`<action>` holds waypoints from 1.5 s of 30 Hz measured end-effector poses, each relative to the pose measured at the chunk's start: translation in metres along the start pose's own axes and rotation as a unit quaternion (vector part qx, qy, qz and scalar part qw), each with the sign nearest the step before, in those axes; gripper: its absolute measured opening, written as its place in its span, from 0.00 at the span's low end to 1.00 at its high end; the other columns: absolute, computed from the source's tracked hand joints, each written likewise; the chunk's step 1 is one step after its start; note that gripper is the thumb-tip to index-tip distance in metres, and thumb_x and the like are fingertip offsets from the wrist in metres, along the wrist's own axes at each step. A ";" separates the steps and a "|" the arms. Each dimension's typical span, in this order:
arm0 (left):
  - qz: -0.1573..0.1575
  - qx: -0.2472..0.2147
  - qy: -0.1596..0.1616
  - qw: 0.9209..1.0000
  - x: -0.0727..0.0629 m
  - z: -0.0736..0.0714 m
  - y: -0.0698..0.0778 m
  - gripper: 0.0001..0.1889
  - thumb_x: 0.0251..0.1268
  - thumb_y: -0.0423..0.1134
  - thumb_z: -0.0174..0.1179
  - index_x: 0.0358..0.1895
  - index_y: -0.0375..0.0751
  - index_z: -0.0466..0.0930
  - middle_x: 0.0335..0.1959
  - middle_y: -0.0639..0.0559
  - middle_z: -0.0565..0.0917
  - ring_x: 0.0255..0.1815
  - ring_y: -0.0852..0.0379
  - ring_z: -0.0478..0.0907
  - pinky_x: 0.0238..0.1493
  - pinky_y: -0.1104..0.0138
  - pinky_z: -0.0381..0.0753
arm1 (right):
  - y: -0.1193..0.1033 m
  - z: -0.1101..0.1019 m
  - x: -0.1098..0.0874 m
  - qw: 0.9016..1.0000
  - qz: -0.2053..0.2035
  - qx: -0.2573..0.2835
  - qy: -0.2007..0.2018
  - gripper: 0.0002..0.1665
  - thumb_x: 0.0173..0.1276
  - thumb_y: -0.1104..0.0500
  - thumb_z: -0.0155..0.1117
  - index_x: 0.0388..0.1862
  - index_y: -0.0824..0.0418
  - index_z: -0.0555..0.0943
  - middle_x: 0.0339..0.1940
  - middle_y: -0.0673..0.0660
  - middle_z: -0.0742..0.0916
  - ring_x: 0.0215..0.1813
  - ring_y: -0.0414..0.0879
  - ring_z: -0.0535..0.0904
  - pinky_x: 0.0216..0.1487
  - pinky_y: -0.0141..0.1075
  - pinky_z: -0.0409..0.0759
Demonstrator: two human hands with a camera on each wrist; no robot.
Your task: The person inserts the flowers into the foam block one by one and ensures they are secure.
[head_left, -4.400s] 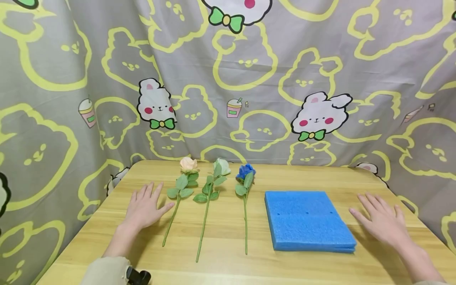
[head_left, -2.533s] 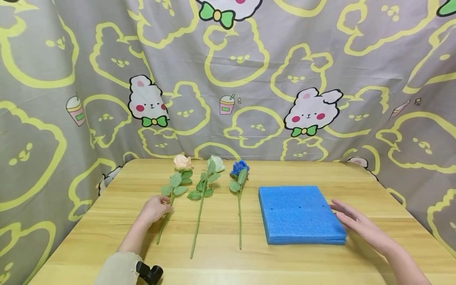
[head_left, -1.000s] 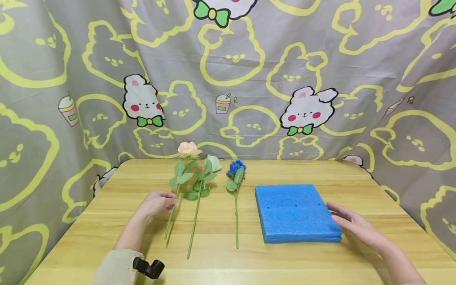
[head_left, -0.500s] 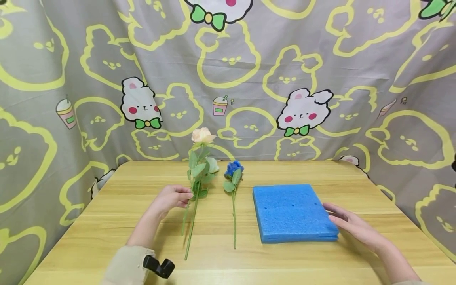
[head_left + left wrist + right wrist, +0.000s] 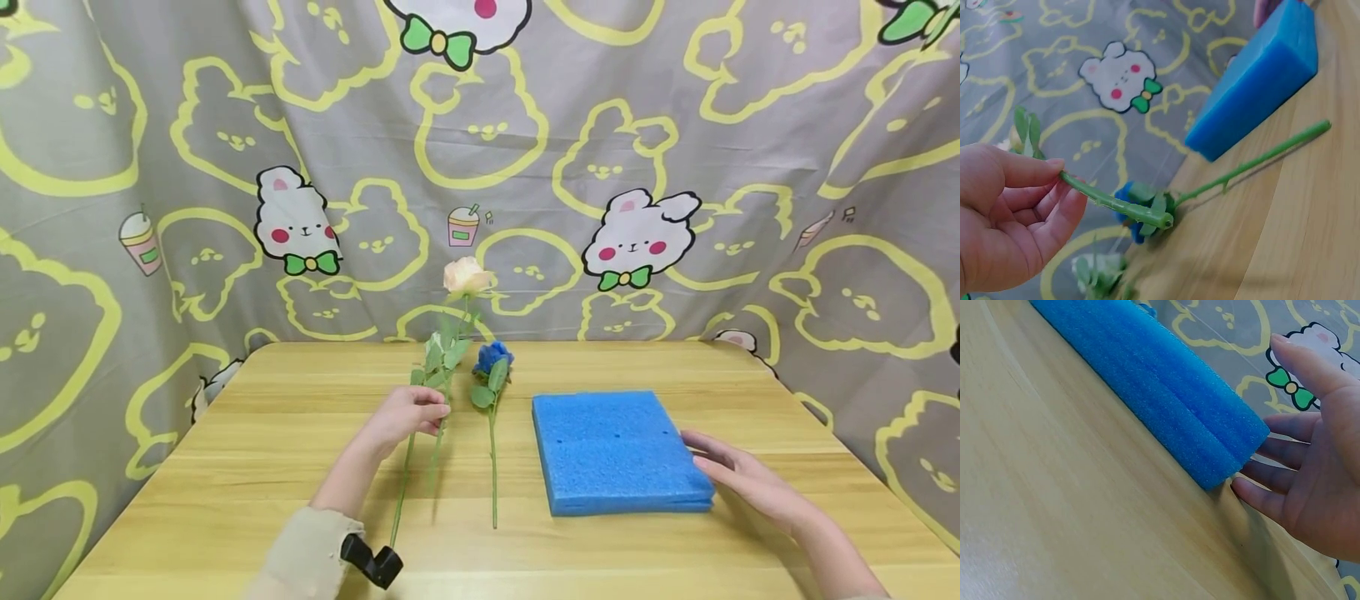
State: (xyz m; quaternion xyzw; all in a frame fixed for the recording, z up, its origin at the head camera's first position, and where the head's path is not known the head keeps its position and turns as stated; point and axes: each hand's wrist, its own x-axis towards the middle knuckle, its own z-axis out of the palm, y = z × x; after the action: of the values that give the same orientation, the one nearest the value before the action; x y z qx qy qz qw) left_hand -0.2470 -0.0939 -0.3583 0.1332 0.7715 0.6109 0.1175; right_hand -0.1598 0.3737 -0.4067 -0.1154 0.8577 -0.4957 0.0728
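My left hand [image 5: 411, 414] pinches the green stem of a peach rose [image 5: 465, 277] between thumb and fingers, the bloom held up above the table. In the left wrist view the cut stem end [image 5: 1163, 220] points away from the hand. Behind the raised rose lies a pale green rose [image 5: 401, 492], partly covered by the hand. A blue rose [image 5: 492, 358] rests just right of it, stem toward me. At the right edge of a blue foam block [image 5: 618, 467], my right hand [image 5: 738, 473] stands with fingers extended, fingertips right at the foam's side.
The foam block has a row of small holes [image 5: 617, 436] across its top. A wooden table [image 5: 637, 558] carries everything, with a patterned grey curtain [image 5: 525, 150] hanging along its back and sides. A black device [image 5: 372, 562] is strapped at the left sleeve.
My left hand has taken up the peach rose from the table and carried it rightward over the pale green one. The right hand came in to the foam's side and stays there.
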 end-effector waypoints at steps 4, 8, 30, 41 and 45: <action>0.010 0.002 -0.009 1.000 0.006 0.012 0.004 0.08 0.62 0.29 0.57 0.38 0.24 0.75 0.27 0.47 0.76 0.25 0.57 0.76 0.35 0.63 0.82 | 0.000 0.000 0.001 1.000 -0.001 0.002 0.000 0.30 0.75 0.57 0.44 0.69 0.73 0.56 0.69 0.72 0.60 0.55 0.17 0.60 0.51 0.20 0.66; 0.018 0.001 -0.012 1.000 0.012 0.025 0.008 0.06 0.62 0.29 0.57 0.37 0.26 0.76 0.27 0.46 0.77 0.25 0.58 0.76 0.35 0.62 0.82 | 0.001 0.000 0.000 1.000 0.000 0.003 0.002 0.30 0.75 0.57 0.44 0.69 0.73 0.56 0.68 0.73 0.61 0.55 0.17 0.60 0.51 0.20 0.66; 0.045 -0.029 -0.078 0.996 0.041 0.086 0.033 0.04 0.66 0.29 0.53 0.35 0.29 0.74 0.28 0.38 0.83 0.26 0.57 0.80 0.31 0.61 0.82 | 0.004 -0.002 0.001 0.999 -0.012 0.032 -0.012 0.29 0.76 0.59 0.41 0.69 0.75 0.54 0.58 0.33 0.69 0.57 0.20 0.62 0.52 0.20 0.66; 0.041 -0.031 -0.061 0.997 0.050 0.110 0.043 0.04 0.64 0.29 0.55 0.31 0.33 0.74 0.32 0.33 0.83 0.32 0.46 0.82 0.30 0.61 0.82 | 0.005 -0.002 0.002 0.999 -0.016 0.029 -0.008 0.29 0.76 0.59 0.41 0.69 0.74 0.55 0.59 0.35 0.68 0.57 0.20 0.62 0.52 0.21 0.67; 0.040 -0.040 -0.063 0.996 0.054 0.116 0.046 0.03 0.64 0.30 0.56 0.33 0.33 0.73 0.32 0.32 0.82 0.32 0.44 0.82 0.30 0.61 0.82 | 0.005 -0.002 0.002 0.999 -0.018 0.032 -0.010 0.29 0.76 0.59 0.41 0.69 0.75 0.54 0.59 0.34 0.68 0.57 0.20 0.62 0.52 0.20 0.66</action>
State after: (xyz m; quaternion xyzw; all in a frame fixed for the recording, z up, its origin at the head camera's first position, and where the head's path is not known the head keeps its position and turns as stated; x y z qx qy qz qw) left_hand -0.2544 0.0408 -0.3403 0.1973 0.7314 0.6362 0.1462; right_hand -0.1632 0.3768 -0.4099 -0.1333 0.8383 -0.5231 0.0764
